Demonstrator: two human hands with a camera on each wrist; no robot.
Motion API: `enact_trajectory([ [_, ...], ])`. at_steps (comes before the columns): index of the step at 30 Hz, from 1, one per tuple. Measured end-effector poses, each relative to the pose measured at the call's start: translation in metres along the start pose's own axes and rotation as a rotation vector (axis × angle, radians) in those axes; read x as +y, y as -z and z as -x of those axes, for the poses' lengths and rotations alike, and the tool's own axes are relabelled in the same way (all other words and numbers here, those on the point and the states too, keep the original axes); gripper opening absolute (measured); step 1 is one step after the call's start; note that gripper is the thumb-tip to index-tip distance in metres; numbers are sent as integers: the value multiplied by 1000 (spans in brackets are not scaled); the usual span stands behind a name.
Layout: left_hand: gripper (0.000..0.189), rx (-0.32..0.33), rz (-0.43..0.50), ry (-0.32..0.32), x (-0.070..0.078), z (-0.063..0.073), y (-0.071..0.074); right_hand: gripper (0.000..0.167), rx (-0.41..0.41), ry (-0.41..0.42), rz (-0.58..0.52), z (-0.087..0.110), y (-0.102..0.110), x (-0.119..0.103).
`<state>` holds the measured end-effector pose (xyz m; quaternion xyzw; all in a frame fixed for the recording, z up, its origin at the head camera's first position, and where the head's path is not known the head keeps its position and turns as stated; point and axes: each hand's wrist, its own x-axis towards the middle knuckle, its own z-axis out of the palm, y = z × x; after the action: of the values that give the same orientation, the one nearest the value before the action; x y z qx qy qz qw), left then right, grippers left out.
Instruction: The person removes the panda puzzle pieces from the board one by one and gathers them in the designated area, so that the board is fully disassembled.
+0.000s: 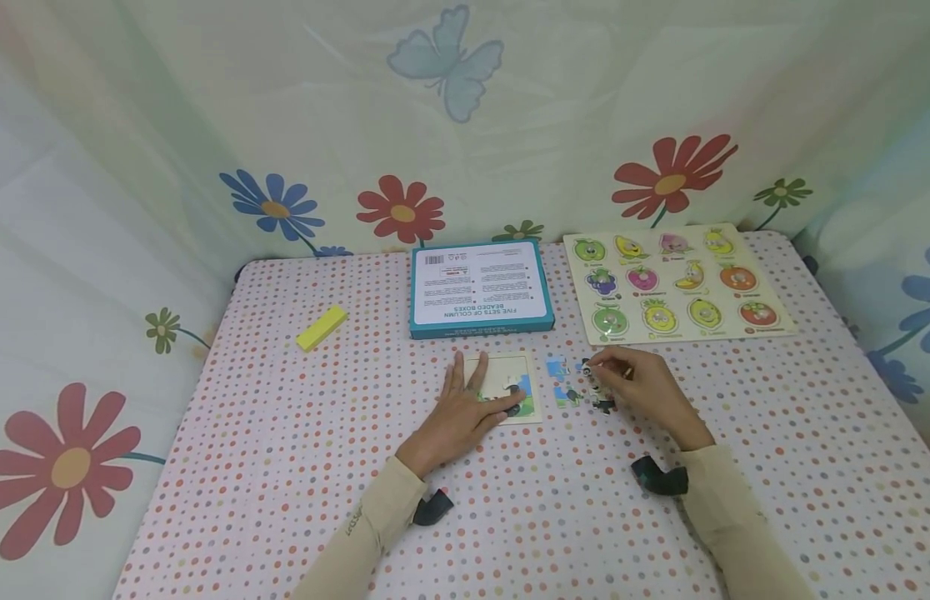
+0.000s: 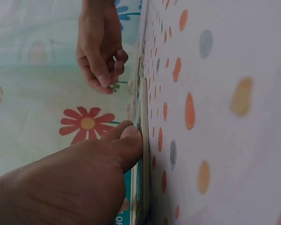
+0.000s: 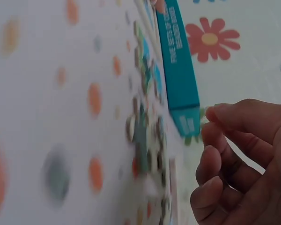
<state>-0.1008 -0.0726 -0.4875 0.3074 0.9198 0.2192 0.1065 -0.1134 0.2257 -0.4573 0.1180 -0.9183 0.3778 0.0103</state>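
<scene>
While the left hand [image 1: 459, 417] rests, fingers spread, on a puzzle board [image 1: 506, 371], the right hand [image 1: 648, 387], loosely curled and empty, hovers over loose pieces [image 1: 566, 395] beside the board. Beyond, upside down, a teal box [image 1: 480, 287] reads "FIVE SETS OF COLUMN BEADED BOXES".

the puzzle tray [image 1: 502, 368] looks like smooth, pale wood, matt at the edge. the puzzle pieces [image 1: 557, 367] have smooth printed faces. the box [image 1: 480, 287] looks like printed cardboard with a faint sheen. the fruit board [image 1: 635, 331] seems smooth, painted wood. the table [image 1: 270, 467] wears a matt cover; the backdrop [image 1: 555, 150] is thin, softly shiny sheeting; the sleeves [image 1: 723, 508] are matt cloth.
</scene>
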Motion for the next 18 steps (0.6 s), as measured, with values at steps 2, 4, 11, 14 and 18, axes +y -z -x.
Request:
enact_trajectory([
  [2,41,5,-2,-8,1,0,0,12,-12,34,-28,-7,-6,-8],
  [4,42,6,-12,-21,1,0,1,11,-38,61,-44,-15,-14,-14],
  [11,44,-20,-62,-33,4,-1,0,15,-156,121,-35,-33,-43,-35],
  [14,44,-20,-77,-41,4,-1,0,15,-189,141,0,-36,-53,-39],
  [18,43,-13,-94,-45,4,-1,0,14,-209,167,41,-37,-61,-43],
])
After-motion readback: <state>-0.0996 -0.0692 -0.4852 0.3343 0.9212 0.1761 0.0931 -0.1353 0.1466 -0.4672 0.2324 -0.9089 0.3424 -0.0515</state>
